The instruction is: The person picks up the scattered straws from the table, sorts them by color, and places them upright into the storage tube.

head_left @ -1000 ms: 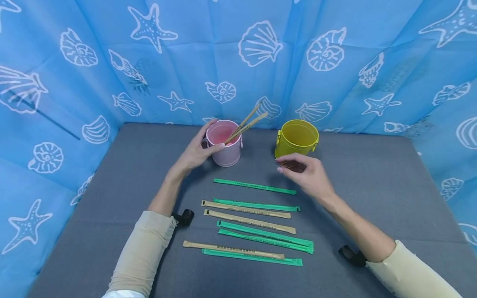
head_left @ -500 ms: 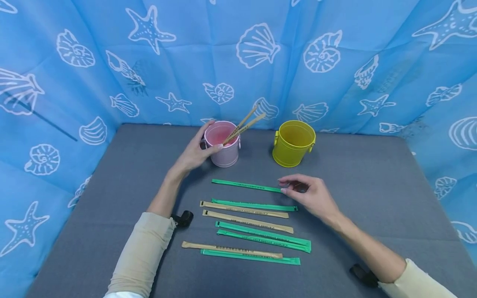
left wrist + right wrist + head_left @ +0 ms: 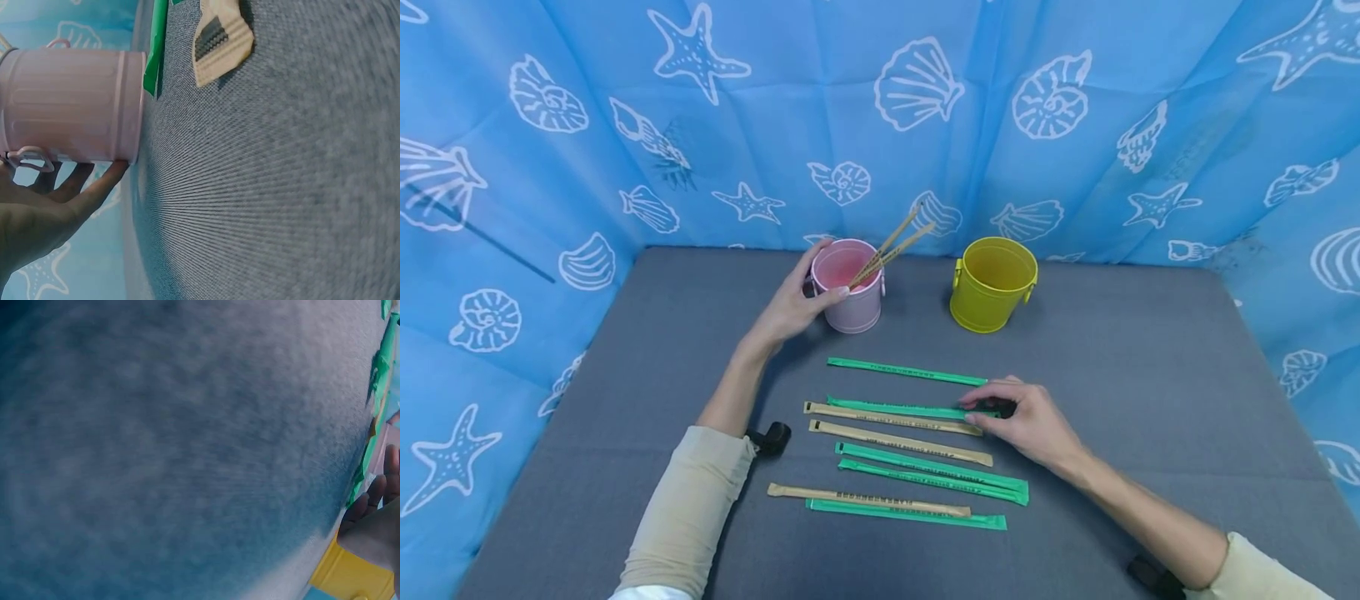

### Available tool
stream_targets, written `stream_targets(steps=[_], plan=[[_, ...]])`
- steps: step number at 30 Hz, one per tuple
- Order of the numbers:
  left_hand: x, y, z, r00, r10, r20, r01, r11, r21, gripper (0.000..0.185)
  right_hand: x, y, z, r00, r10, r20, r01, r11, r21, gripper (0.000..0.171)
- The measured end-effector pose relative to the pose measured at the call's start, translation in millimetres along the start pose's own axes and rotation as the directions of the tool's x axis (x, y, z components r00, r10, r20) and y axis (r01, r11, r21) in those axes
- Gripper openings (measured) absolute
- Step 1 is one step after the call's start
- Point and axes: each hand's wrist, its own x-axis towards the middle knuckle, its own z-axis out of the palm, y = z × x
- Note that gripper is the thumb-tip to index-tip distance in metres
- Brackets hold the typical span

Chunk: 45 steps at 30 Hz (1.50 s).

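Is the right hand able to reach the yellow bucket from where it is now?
Probably yes. The right hand rests on the packets, and only bare grey mat lies between it and the yellow bucket, which stands upright with nothing blocking it.

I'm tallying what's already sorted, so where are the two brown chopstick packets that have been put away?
In the head view, the two brown packets stand leaning in the pink bucket at the table's far left-centre, left of the yellow bucket; the left hand holds that pink bucket.

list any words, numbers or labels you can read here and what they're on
Nothing can be read.
Green chopstick sleeves: a line of dark print, too small to make out.
Tan chopstick sleeves: dark print, too small to make out; a blurred black block at one end.
Pink bucket and yellow bucket: no lettering visible.
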Motion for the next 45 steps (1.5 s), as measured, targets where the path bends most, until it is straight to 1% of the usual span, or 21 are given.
stream_targets(steps=[7, 10, 13, 15, 20, 23, 29, 34, 40, 43, 45], plan=[[1.1, 1.0, 0.7, 1.0, -0.006, -0.001, 0.006, 1.0, 0.006, 0.081, -1.5, 4.3, 7.4, 0.999, -0.015, 0.033, 0.017, 0.998, -0.059, 0.019], [1.0, 0.5, 0.7, 1.0, -0.004, 0.0, 0.004, 1.0, 0.0, 0.081, -2.1, 6.0, 11.4, 0.997, -0.066, 0.028, 0.069, 0.993, -0.1, 0.021], [0.9, -0.6, 0.4, 1.0, 0.003, -0.003, -0.003, 1.0, -0.005, 0.081, -3.1, 7.3, 15.9, 0.99, -0.14, 0.023, 0.142, 0.979, -0.144, 0.024], [0.5, -1.7, 0.2, 1.0, 0.005, -0.004, -0.005, 1.0, -0.006, 0.081, -4.4, 7.7, 18.9, 0.985, -0.171, 0.021, 0.172, 0.971, -0.165, 0.025], [0.5, -3.4, 0.2, 1.0, -0.006, 0.0, 0.006, 1.0, 0.0, 0.082, -6.0, 8.4, 25.7, 0.983, -0.182, 0.005, 0.179, 0.965, -0.193, 0.025], [1.0, -3.9, 0.1, 1.0, -0.006, -0.001, 0.006, 1.0, -0.006, 0.081, -5.5, 9.4, 28.6, 0.98, -0.198, -0.024, 0.19, 0.961, -0.2, 0.023], [0.9, -2.2, 0.1, 1.0, 0.006, 0.0, -0.006, 1.0, -0.006, 0.08, -3.3, 10.9, 32.8, 0.968, -0.235, -0.09, 0.215, 0.959, -0.186, 0.016], [1.0, -1.7, 0.2, 1.0, -0.008, 0.004, 0.008, 1.0, -0.004, 0.08, -2.3, 9.1, 32.5, 0.967, -0.218, -0.134, 0.199, 0.97, -0.142, 0.018], [1.8, -1.8, 0.2, 1.0, -0.018, 0.0, 0.018, 1.0, -0.004, 0.081, -0.6, 2.2, 25.1, 0.978, -0.158, -0.136, 0.154, 0.987, -0.036, 0.017], [1.1, -0.4, 0.5, 1.0, -0.02, 0.002, 0.02, 1.0, -0.001, 0.08, 1.2, -0.9, 19.9, 0.978, -0.159, -0.133, 0.164, 0.986, 0.024, 0.017], [1.0, 0.6, 0.8, 1.0, -0.023, 0.002, 0.023, 1.0, -0.001, 0.08, 2.8, -3.2, 15.4, 0.978, -0.161, -0.13, 0.168, 0.985, 0.046, 0.017]])
